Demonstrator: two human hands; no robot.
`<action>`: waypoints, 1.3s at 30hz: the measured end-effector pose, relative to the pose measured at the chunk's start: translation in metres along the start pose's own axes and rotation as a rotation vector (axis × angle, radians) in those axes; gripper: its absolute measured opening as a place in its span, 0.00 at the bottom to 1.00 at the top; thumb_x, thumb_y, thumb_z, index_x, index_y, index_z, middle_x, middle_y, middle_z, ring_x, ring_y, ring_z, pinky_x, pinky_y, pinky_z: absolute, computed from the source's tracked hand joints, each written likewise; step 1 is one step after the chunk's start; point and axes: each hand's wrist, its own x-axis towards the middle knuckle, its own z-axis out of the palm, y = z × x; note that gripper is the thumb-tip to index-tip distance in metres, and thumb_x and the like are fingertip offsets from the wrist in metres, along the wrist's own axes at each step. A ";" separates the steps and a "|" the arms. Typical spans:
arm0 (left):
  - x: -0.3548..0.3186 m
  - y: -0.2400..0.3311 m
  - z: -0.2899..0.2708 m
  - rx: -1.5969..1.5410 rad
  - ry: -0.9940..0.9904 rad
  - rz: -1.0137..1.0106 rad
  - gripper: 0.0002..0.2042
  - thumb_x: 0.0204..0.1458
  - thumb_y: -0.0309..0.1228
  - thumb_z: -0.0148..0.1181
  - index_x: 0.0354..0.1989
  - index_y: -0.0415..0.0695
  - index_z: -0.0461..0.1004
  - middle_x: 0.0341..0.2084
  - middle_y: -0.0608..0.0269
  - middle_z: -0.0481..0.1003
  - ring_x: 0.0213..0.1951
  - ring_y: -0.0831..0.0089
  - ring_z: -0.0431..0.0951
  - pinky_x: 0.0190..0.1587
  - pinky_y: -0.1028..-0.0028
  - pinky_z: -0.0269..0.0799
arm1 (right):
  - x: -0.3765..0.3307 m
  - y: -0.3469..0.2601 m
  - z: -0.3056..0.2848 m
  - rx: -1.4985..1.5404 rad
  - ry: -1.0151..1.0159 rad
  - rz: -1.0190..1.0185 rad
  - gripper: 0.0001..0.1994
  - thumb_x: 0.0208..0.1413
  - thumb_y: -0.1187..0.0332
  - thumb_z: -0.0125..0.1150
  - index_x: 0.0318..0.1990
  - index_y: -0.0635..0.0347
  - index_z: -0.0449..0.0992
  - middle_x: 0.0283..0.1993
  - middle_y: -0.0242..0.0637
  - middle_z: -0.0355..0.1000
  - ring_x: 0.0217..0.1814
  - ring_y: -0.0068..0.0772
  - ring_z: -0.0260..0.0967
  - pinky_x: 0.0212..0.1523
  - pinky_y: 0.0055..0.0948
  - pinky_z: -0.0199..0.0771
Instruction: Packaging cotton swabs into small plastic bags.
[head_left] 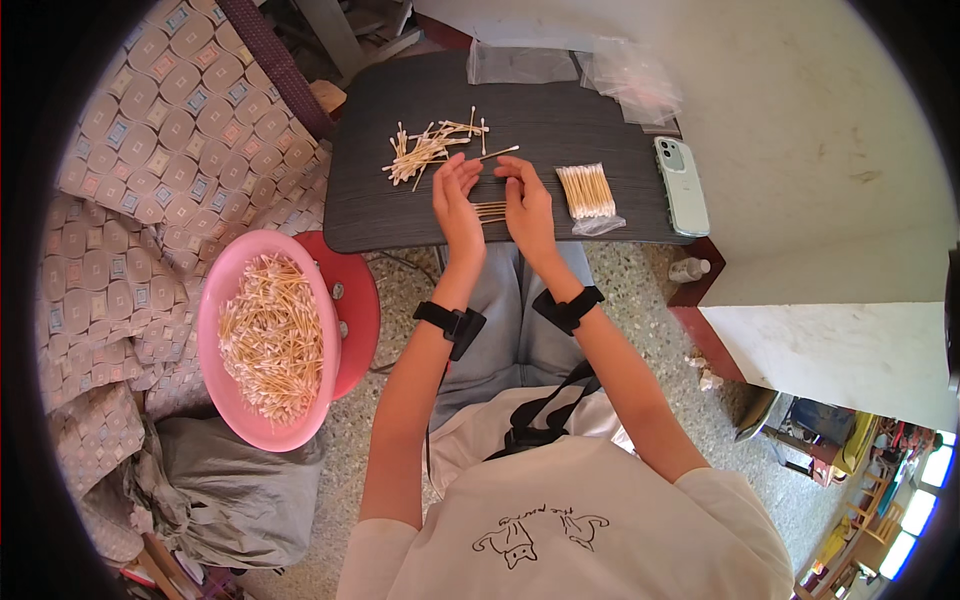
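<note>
My left hand (460,212) and my right hand (530,210) face each other over the near edge of a dark table, fingers curled inward. Between them a small row of cotton swabs (491,211) lies crosswise, its ends hidden by my hands. A single swab (500,153) with a white tip sticks out just beyond my fingertips; whether a finger touches it I cannot tell. Past my left hand is a loose pile of cotton swabs (425,152). To the right of my right hand lies a clear bag packed with aligned swabs (588,192).
A pale green phone (682,188) lies at the table's (370,215) right edge, beside the wall. Clear plastic bags (630,78) rest along the far edge. At left, a pink basin (325,375) full of swabs stands on a red stool (360,320). A small bottle (688,270) stands below the table.
</note>
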 end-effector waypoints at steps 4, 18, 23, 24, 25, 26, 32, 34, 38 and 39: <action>0.004 0.000 -0.016 0.113 -0.109 0.003 0.15 0.65 0.32 0.42 0.52 0.36 0.69 0.43 0.53 0.75 0.49 0.67 0.75 0.56 0.68 0.68 | 0.002 -0.002 -0.008 0.045 -0.081 0.032 0.14 0.59 0.80 0.50 0.52 0.63 0.71 0.43 0.44 0.75 0.45 0.38 0.74 0.46 0.31 0.72; 0.004 0.024 -0.058 0.839 -0.668 0.417 0.17 0.51 0.25 0.61 0.51 0.40 0.71 0.47 0.54 0.72 0.54 0.55 0.68 0.58 0.65 0.64 | -0.013 -0.004 -0.038 -0.285 -0.271 -0.290 0.24 0.46 0.79 0.62 0.54 0.62 0.70 0.50 0.47 0.70 0.56 0.52 0.63 0.58 0.42 0.64; 0.004 0.020 -0.051 0.581 -0.562 0.127 0.14 0.59 0.27 0.52 0.53 0.39 0.70 0.52 0.57 0.72 0.56 0.64 0.70 0.59 0.67 0.63 | -0.011 -0.005 -0.033 -0.098 -0.221 -0.114 0.21 0.51 0.81 0.54 0.55 0.64 0.69 0.51 0.47 0.71 0.54 0.47 0.67 0.55 0.37 0.67; 0.002 0.018 -0.044 0.342 -0.461 -0.098 0.15 0.63 0.30 0.47 0.55 0.39 0.69 0.53 0.57 0.72 0.56 0.67 0.70 0.61 0.68 0.61 | -0.011 -0.004 -0.029 -0.097 -0.221 -0.114 0.21 0.51 0.81 0.54 0.55 0.64 0.69 0.51 0.47 0.71 0.54 0.47 0.67 0.55 0.37 0.67; 0.002 0.015 -0.038 0.344 -0.458 -0.097 0.15 0.63 0.30 0.47 0.55 0.39 0.69 0.53 0.57 0.72 0.56 0.67 0.70 0.61 0.68 0.61 | -0.010 -0.004 -0.023 -0.039 -0.176 -0.063 0.20 0.53 0.82 0.49 0.56 0.64 0.69 0.52 0.45 0.71 0.57 0.42 0.67 0.58 0.34 0.65; 0.001 0.012 -0.030 0.168 -0.355 -0.107 0.16 0.65 0.31 0.43 0.57 0.37 0.67 0.54 0.56 0.71 0.58 0.69 0.68 0.64 0.70 0.58 | -0.010 -0.004 -0.016 0.018 -0.130 -0.012 0.20 0.56 0.83 0.45 0.57 0.63 0.68 0.54 0.44 0.71 0.60 0.37 0.67 0.61 0.31 0.63; -0.007 0.001 -0.013 0.024 -0.246 -0.102 0.20 0.67 0.33 0.38 0.60 0.32 0.62 0.56 0.52 0.69 0.62 0.70 0.65 0.69 0.71 0.49 | -0.011 0.006 -0.004 0.037 -0.138 -0.010 0.20 0.57 0.84 0.43 0.58 0.64 0.67 0.57 0.45 0.69 0.62 0.36 0.66 0.62 0.31 0.62; -0.004 0.001 -0.020 -0.011 -0.233 -0.102 0.18 0.66 0.31 0.40 0.59 0.33 0.64 0.56 0.53 0.69 0.62 0.70 0.65 0.68 0.70 0.53 | -0.009 0.003 -0.009 0.037 -0.164 -0.006 0.20 0.56 0.82 0.46 0.58 0.64 0.67 0.57 0.45 0.69 0.62 0.37 0.66 0.62 0.32 0.62; 0.004 0.007 -0.046 0.258 -0.396 -0.042 0.17 0.62 0.28 0.49 0.58 0.37 0.67 0.56 0.54 0.70 0.61 0.67 0.66 0.65 0.67 0.58 | -0.010 -0.011 -0.030 -0.202 -0.285 -0.180 0.22 0.51 0.79 0.56 0.56 0.64 0.69 0.52 0.46 0.70 0.58 0.47 0.65 0.60 0.38 0.63; 0.001 0.010 -0.047 0.529 -0.479 0.181 0.16 0.58 0.26 0.53 0.55 0.37 0.69 0.54 0.54 0.71 0.60 0.64 0.67 0.63 0.66 0.61 | -0.008 -0.008 -0.036 -0.206 -0.279 -0.178 0.22 0.51 0.79 0.56 0.56 0.64 0.69 0.52 0.46 0.70 0.58 0.47 0.65 0.60 0.38 0.63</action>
